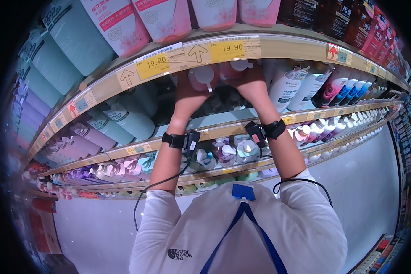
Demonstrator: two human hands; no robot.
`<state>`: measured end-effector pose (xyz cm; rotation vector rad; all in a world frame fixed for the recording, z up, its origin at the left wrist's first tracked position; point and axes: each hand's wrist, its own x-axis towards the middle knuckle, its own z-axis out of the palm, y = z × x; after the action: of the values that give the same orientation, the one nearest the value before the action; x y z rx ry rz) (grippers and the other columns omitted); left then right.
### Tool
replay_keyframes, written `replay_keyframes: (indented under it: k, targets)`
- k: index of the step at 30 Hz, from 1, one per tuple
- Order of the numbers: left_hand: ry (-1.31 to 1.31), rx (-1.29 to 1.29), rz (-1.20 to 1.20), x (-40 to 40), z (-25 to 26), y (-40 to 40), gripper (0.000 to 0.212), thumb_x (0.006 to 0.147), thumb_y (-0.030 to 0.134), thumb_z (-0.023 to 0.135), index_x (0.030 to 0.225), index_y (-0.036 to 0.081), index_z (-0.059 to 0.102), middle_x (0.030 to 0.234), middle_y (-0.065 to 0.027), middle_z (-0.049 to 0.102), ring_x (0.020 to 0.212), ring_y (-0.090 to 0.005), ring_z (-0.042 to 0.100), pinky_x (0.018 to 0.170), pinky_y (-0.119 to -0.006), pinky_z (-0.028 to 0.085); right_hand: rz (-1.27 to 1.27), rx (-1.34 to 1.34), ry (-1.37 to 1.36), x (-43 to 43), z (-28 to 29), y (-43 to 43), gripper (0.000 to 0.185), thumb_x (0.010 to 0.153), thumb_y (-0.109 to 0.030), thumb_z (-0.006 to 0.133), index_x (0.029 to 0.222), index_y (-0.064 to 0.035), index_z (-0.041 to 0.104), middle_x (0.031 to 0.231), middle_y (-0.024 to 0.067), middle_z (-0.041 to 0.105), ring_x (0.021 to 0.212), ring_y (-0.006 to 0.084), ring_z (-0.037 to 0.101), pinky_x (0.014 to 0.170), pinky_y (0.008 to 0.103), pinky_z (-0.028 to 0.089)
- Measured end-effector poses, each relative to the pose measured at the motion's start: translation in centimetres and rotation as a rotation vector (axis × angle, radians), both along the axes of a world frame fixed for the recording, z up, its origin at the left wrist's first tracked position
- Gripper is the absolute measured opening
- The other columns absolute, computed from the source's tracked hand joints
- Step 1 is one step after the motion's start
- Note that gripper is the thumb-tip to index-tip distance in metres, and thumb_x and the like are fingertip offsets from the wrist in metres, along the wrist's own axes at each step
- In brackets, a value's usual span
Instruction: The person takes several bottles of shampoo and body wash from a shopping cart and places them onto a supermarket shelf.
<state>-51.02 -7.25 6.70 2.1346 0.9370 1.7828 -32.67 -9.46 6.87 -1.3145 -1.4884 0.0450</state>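
Both hands reach under the edge of the top shelf, onto the shelf below. My left hand [190,90] is closed around a pink pump bottle with a white pump head [204,76]. Just right of it, my right hand [248,82] is on a second pink bottle with a white pump [238,65]; the shelf edge hides its fingers and part of that bottle. The two bottles stand close side by side. Below and behind them, darker bottles show dimly on the shelf [222,118].
Pink-and-white bottles [161,20] line the shelf above, behind a price rail [274,46]. White bottles [287,84] stand right of my right hand, green bottles [132,120] to the left. Lower shelves hold more pump bottles [248,150]. Black wrist devices trail cables.
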Motion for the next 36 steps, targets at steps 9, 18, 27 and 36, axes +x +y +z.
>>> replay_keyframes:
  k: [9, 18, 27, 36]
  targets:
    - [0.239, -0.222, -0.019, -3.2, -0.6, -6.7, 0.067, 0.066, 0.015, 0.083, 0.124, 0.001, 0.052, 0.119, -0.0151, 0.061, 0.104, -0.0261, 0.062, 0.090, -0.033, 0.048, 0.142, 0.050, 0.100, -0.8, 0.9, -7.9, 0.059, 0.062, -0.015, 0.084, 0.114, -0.0068, 0.057, 0.108, 0.0136, 0.060, 0.098, 0.0354, 0.060, 0.081, 0.0388, 0.051]
    - [-0.165, -0.236, 0.189, -10.7, 3.1, -26.3, 0.075, 0.061, 0.010, 0.086, 0.124, 0.000, 0.048, 0.124, -0.0195, 0.057, 0.113, -0.0274, 0.057, 0.098, -0.037, 0.047, 0.885, 0.179, 0.035, -6.9, 3.0, -15.3, 0.082, 0.052, -0.021, 0.089, 0.126, -0.0100, 0.055, 0.120, 0.0100, 0.059, 0.105, 0.0318, 0.060, 0.086, 0.0384, 0.053]
    - [-0.315, -0.286, 1.290, -9.8, -2.7, -54.3, 0.083, 0.058, 0.016, 0.088, 0.130, 0.004, 0.048, 0.124, -0.0115, 0.055, 0.113, -0.0216, 0.057, 0.097, -0.035, 0.046, 1.774, -0.103, -0.161, -23.5, -1.2, -29.8, 0.071, 0.065, -0.017, 0.085, 0.126, -0.0029, 0.052, 0.115, 0.0150, 0.060, 0.102, 0.0277, 0.062, 0.088, 0.0352, 0.050]
    - [-0.701, -0.267, 2.065, -0.3, -11.8, -75.2, 0.083, 0.058, 0.014, 0.086, 0.129, 0.008, 0.044, 0.121, -0.0112, 0.055, 0.113, -0.0266, 0.056, 0.096, -0.036, 0.045, 2.503, -0.394, -0.608, -32.3, -6.9, -55.5, 0.086, 0.052, -0.005, 0.089, 0.129, -0.0062, 0.050, 0.117, 0.0109, 0.063, 0.108, 0.0247, 0.062, 0.092, 0.0333, 0.049]
